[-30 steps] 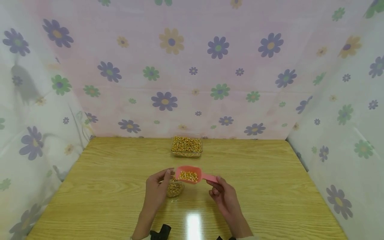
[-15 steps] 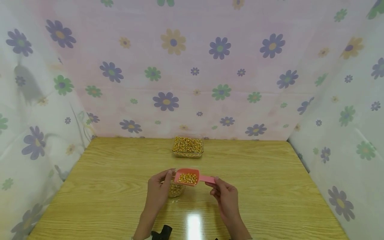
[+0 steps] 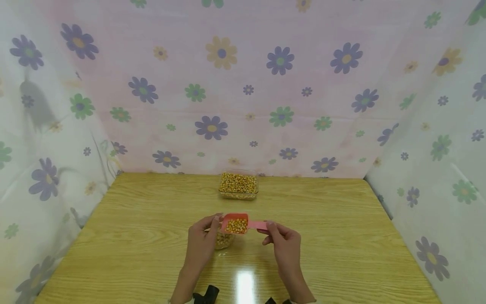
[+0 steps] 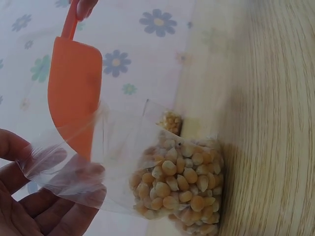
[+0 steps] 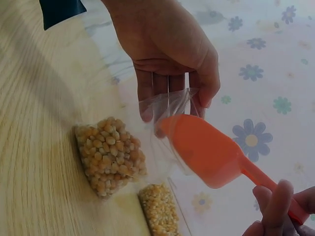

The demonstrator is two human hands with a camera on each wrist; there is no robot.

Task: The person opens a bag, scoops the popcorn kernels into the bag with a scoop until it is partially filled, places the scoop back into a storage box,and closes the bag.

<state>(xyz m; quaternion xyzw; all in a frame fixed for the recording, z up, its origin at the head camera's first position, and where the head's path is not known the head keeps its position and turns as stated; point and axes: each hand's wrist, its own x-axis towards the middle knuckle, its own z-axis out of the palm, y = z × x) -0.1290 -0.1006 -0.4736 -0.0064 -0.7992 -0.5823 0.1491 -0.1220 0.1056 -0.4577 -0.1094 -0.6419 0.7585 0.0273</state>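
Observation:
My right hand [image 3: 287,249] pinches the handle of a coral-red scoop [image 3: 239,217] between thumb and fingers. Yellow corn kernels [image 3: 237,226] lie in its bowl. On the left, my left hand [image 3: 201,240] holds up the mouth of a clear plastic bag [image 4: 120,172], thumb and fingers at its rim. The bag stands on the table, its lower part filled with corn. In the left wrist view the scoop's tip reaches inside the bag's mouth. From the head, the scoop and left hand partly cover the bag.
A rectangular glass container [image 3: 238,196] of corn kernels stands at the table's back edge, beyond the hands. Flower-patterned cloth [image 3: 243,105] hangs behind and on both sides of the wooden table [image 3: 334,236].
The right hand has brought the loaded scoop a little to the left, its tip now closer in at the left fingers and bag mouth. The left hand keeps hold of the bag.

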